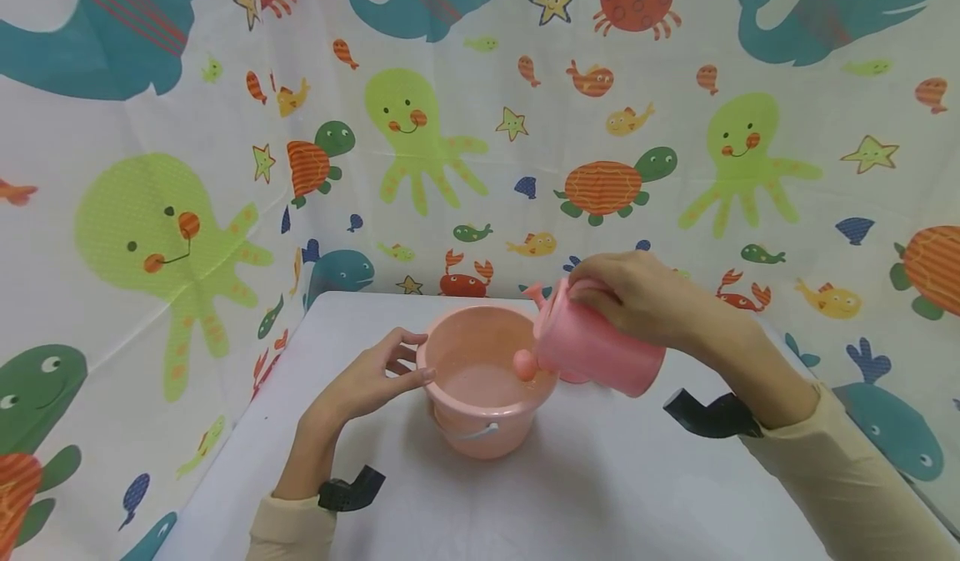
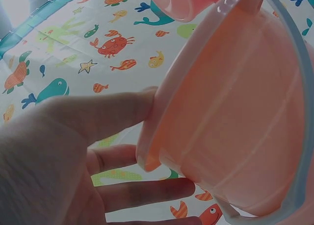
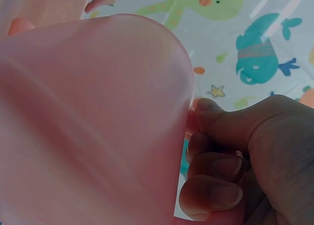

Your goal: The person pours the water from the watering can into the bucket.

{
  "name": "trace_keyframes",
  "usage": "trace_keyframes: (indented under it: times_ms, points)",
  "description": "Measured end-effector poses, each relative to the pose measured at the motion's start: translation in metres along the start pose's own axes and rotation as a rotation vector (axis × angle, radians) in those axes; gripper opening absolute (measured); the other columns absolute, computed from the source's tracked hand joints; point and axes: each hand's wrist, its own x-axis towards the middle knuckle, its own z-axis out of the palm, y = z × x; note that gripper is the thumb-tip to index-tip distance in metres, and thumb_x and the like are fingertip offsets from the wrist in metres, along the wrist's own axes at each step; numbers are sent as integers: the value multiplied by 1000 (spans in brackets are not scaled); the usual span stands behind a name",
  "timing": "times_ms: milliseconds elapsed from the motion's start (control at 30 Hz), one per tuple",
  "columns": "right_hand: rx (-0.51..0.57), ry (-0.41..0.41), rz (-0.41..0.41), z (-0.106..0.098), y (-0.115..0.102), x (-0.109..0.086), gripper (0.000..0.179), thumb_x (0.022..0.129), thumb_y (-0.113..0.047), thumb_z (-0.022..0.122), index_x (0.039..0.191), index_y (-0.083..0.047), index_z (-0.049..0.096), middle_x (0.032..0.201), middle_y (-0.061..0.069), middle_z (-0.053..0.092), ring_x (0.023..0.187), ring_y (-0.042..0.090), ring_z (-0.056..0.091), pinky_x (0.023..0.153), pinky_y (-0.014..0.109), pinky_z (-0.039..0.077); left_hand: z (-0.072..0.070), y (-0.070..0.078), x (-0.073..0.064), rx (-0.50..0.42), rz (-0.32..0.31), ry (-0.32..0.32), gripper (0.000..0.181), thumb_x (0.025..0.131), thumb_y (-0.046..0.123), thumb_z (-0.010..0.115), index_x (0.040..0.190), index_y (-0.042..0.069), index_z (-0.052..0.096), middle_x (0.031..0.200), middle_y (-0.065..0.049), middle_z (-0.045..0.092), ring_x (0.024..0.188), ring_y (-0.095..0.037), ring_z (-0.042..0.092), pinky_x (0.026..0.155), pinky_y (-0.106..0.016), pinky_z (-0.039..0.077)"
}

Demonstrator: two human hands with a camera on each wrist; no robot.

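Observation:
A peach bucket (image 1: 483,428) with a pale blue handle (image 2: 299,137) stands upright on the white table. My left hand (image 1: 378,369) holds it by the left rim, the thumb and index finger touching the edge. In my right hand (image 1: 630,294), a pink watering can (image 1: 592,344) is gripped by its handle. The can is tipped to the left, its mouth over the bucket's right side. A small round orange-pink ball (image 1: 525,365) is at the can's mouth above the bucket; whether it is loose cannot be seen. The can's body fills the right wrist view.
Behind the bucket and the can, a pink piece (image 1: 573,376) shows partly on the table (image 1: 360,311). A curtain (image 1: 465,244) printed with sea animals hangs along the back and sides. Black straps with small cameras (image 1: 352,490) sit on both wrists.

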Motion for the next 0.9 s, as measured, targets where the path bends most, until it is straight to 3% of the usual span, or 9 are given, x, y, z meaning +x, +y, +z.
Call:
trace_keyframes:
  times_ms: [367, 600, 900]
  points:
    - [-17, 3, 4, 1, 0, 7, 16, 96, -13, 66, 111, -12, 70, 100, 3, 72, 85, 18, 64, 71, 34, 58, -5, -4, 7, 3, 31, 0, 65, 83, 57, 72, 135, 23, 51, 132, -8, 64, 117, -25, 61, 85, -44, 60]
    - [-34, -39, 58, 2, -5, 14, 18, 96, -16, 65, 114, -14, 69, 100, 2, 71, 86, 19, 64, 71, 32, 58, -5, -6, 11, 3, 16, -2, 68, 82, 59, 72, 136, 25, 50, 133, -7, 64, 117, -24, 61, 87, -44, 59]
    - [-39, -42, 39, 6, -8, 19, 15, 96, -14, 65, 110, -14, 70, 99, 1, 72, 84, 18, 65, 71, 32, 58, -6, -11, 16, 1, 26, -8, 64, 84, 57, 72, 135, 24, 51, 132, -7, 64, 116, -25, 61, 86, -45, 59]
